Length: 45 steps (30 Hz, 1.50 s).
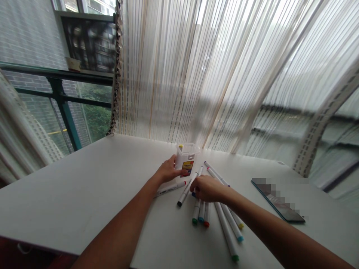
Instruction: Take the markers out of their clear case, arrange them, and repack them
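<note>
A clear plastic box with a yellow label stands on the table, a yellow-ended marker upright inside it. My left hand grips the box from its left side, thumb across the front. Just right of it, my right hand is closed in a pinch around a white marker with a dark blue end. Below that hand lie several markers with green, blue and orange ends. A black-ended marker and a red-tipped marker lie to the left, the latter partly behind my left forearm.
Longer-looking markers with green and light blue ends lie under and beside my right forearm. A dark flat tablet-like object, partly blurred out, rests at right on the white table. Sheer curtains hang along the table's far edge.
</note>
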{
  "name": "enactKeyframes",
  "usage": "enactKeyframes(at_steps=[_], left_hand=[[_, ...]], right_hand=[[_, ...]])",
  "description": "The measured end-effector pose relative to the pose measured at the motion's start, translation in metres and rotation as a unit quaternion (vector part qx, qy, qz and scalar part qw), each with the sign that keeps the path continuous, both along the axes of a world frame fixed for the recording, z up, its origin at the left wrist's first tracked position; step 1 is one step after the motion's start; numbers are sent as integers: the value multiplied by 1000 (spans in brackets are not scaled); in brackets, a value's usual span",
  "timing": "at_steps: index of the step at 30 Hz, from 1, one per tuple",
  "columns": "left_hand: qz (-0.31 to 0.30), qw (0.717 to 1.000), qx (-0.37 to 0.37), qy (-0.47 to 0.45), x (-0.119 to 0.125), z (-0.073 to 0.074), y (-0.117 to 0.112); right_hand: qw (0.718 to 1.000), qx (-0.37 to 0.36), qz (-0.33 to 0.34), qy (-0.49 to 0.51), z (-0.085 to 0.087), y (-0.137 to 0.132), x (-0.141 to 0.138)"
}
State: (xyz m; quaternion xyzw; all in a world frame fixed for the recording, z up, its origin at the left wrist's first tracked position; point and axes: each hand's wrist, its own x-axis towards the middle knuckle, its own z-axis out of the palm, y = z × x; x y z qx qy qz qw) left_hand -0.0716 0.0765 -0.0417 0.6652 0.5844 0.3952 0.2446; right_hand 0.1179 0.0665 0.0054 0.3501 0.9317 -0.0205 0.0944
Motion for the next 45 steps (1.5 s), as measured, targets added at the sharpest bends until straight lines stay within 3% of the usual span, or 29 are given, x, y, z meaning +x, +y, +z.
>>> enactKeyframes(at_steps=[7, 25, 35, 45], left_hand=[[5, 1000, -2, 8, 0, 0, 0], [5, 1000, -3, -2, 0, 0, -1], [0, 1000, -2, -16, 0, -3, 2], [4, 1000, 0, -13, 1, -3, 2]], right_hand=[[1000, 2, 3, -3, 2, -4, 3], [997, 55, 35, -41, -13, -11, -2], [997, 46, 43, -47, 0, -4, 5], [988, 95, 100, -64, -10, -5, 2]])
